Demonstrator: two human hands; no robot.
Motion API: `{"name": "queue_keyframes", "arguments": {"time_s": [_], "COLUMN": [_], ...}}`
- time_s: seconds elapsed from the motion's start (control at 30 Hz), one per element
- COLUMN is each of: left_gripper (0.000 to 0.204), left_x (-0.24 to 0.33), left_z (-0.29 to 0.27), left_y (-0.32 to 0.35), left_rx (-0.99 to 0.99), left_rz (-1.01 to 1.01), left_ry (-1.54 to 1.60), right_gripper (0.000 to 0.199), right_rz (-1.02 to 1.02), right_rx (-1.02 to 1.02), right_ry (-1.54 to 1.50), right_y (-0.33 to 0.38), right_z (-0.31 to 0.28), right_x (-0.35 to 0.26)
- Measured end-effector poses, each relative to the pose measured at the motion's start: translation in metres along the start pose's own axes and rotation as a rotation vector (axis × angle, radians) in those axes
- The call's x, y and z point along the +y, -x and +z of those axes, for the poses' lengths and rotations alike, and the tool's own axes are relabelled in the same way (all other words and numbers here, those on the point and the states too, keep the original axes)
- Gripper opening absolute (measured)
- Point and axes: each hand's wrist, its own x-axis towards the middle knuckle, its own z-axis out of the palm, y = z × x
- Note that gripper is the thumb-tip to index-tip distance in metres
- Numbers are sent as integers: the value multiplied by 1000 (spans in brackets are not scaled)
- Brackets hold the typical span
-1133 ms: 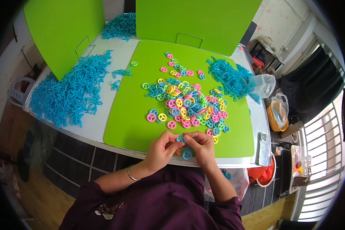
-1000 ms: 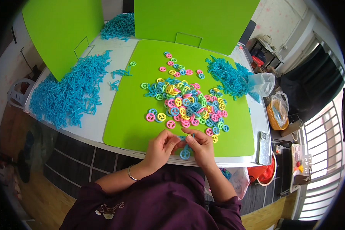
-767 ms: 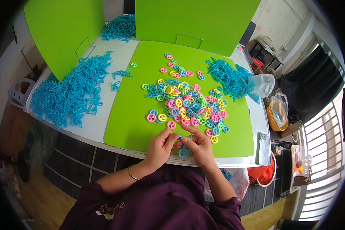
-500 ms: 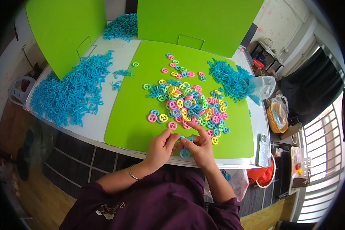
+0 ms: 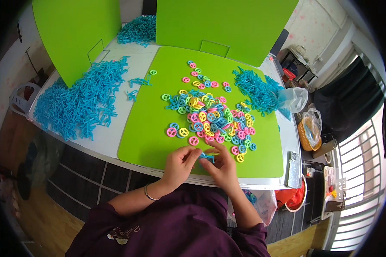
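Note:
Near the front edge of the green board (image 5: 146,145), my two hands meet over a small blue plastic piece (image 5: 207,157) with thin arms. The thumb and forefinger of my left hand (image 5: 179,167) pinch its left end. My right hand (image 5: 224,169) grips the other end between thumb and fingers, its forefinger bent above. Fingers cover part of the piece. Just beyond lies a heap of small spoked rings (image 5: 211,115), like toy wheels, in pink, yellow, green and blue. A pink wheel (image 5: 193,141) lies closest to my left fingertips.
Heaps of blue plastic pieces lie at the left (image 5: 79,103), far left (image 5: 137,31) and right (image 5: 257,91). Upright green panels (image 5: 223,25) stand at the back. A clear plastic bag (image 5: 294,99) and a phone (image 5: 293,169) sit along the right edge.
The blue wheel that hung below my right thumb no longer shows. My right fingers have shifted on the blue piece; my left hand stays nearly in place. The view has shifted slightly.

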Motion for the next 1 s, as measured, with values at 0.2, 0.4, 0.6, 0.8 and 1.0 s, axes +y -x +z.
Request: {"name": "queue_keyframes", "arguments": {"time_s": [0.2, 0.4, 0.6, 0.8, 1.0], "left_gripper": [24, 23, 15, 19, 31], "left_x": [2, 7, 16, 13, 13], "left_z": [2, 2, 1, -3, -6], "left_y": [0, 4, 4, 0, 1], "left_rx": [40, 40, 43, 50, -46], "left_rz": [-8, 157, 391, 358, 92], "left_ry": [-6, -217, -343, -341, -199], "right_gripper": [29, 19, 13, 11, 19], "right_rz": [-600, -384, -342, -309, -241], "right_rx": [259, 133, 118, 58, 24], "right_ry": [423, 343, 322, 312, 179], "right_y": [3, 9, 9, 6, 6], "right_z": [5, 0, -2, -1, -2], "right_x": [3, -18, -19, -24, -17]}}
